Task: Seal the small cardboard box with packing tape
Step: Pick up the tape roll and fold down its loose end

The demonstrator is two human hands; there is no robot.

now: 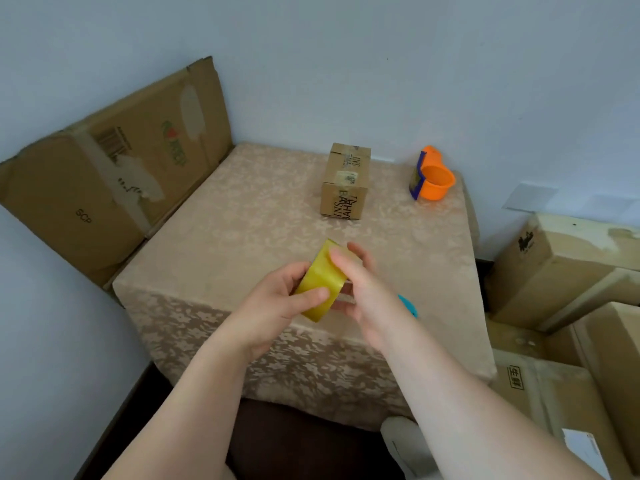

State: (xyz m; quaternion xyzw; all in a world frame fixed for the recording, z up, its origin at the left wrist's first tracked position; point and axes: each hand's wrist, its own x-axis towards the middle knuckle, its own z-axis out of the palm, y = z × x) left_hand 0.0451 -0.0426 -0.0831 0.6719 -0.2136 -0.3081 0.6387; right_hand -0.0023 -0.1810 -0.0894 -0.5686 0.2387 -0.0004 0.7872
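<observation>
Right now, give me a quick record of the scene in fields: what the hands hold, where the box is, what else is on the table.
left hand: grips the tape roll
right hand: fingers on the roll's upper edge
tape roll: yellowish, held above the table's near edge
small cardboard box: closed, toward the far side of the table, untouched
orange tape dispenser: far right corner, right of the box
blue object: mostly hidden behind the right hand

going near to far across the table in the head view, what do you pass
Left hand and right hand holding the yellow tape roll → small cardboard box → orange tape dispenser, about level with the box's far end, off to the right.
</observation>
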